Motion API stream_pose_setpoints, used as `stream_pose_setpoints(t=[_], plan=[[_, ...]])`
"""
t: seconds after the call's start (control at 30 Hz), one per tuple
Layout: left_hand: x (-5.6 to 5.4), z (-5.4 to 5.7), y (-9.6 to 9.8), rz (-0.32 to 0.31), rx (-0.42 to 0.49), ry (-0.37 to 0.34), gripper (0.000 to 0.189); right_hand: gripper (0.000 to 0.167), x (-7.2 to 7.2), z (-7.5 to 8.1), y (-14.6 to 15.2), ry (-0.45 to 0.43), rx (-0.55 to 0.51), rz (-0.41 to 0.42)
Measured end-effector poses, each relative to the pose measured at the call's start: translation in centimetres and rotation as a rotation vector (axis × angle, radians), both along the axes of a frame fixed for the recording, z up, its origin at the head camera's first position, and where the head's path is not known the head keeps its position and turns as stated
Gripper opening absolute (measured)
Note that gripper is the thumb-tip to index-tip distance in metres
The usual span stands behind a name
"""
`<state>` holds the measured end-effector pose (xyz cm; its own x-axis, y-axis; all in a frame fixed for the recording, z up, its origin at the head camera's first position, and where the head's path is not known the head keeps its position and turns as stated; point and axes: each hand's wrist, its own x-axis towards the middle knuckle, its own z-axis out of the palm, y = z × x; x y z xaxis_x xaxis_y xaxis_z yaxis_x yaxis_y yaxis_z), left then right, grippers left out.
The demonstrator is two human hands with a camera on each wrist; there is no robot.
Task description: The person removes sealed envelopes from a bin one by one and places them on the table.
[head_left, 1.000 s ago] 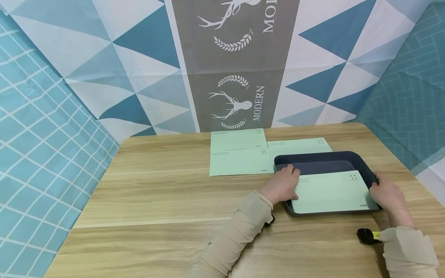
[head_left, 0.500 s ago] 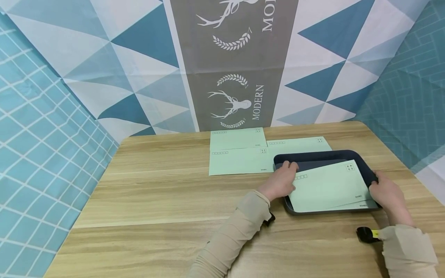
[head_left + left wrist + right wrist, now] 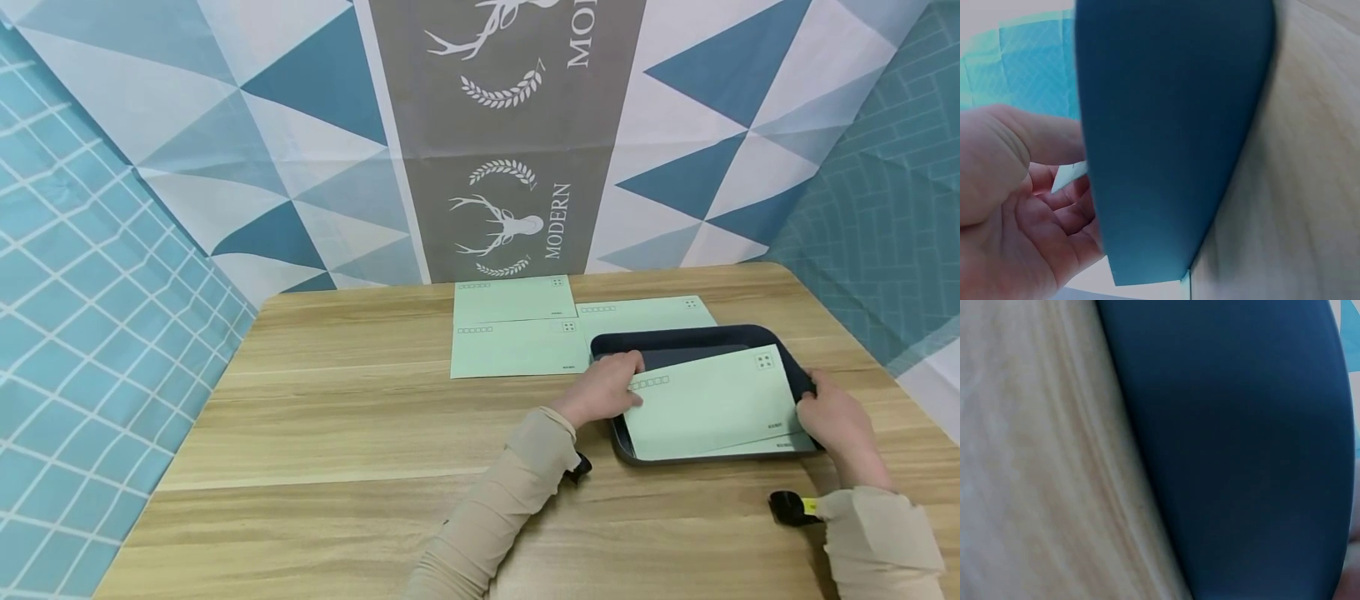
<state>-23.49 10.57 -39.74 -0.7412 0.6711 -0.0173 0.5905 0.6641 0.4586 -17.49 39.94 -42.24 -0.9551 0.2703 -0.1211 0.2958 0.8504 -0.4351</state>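
A dark shallow tray (image 3: 678,338) sits at the right of the table, with pale green envelopes in it. The top envelope (image 3: 708,402) lies tilted, its right end higher, over another envelope (image 3: 797,443) whose lower right strip shows. My left hand (image 3: 602,388) reaches over the tray's left rim and pinches the top envelope's left end; in the left wrist view a pale corner (image 3: 1067,176) shows between thumb and fingers, beside the tray wall (image 3: 1166,125). My right hand (image 3: 838,421) grips the tray's right rim; the right wrist view shows mostly tray wall (image 3: 1235,425).
Behind and left of the tray lie three more envelopes: one at the back (image 3: 513,302), one in front of it (image 3: 517,350), and one partly behind the tray (image 3: 648,312). A patterned cloth (image 3: 510,150) hangs along the table's back edge.
The top envelope has turned, its right end swinging upward, uncovering the envelope beneath. My left hand has shifted slightly left with it; the right hand and the tray stay put.
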Motion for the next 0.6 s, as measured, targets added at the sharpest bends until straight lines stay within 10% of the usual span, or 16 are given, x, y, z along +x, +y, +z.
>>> stream_pose_setpoints(t=[0.6], plan=[[0.4, 2.1, -1.1, -0.007, 0.109, 0.031, 0.029, 0.05, -0.1, -0.2, 0.1, 0.027, -0.007, 0.002]])
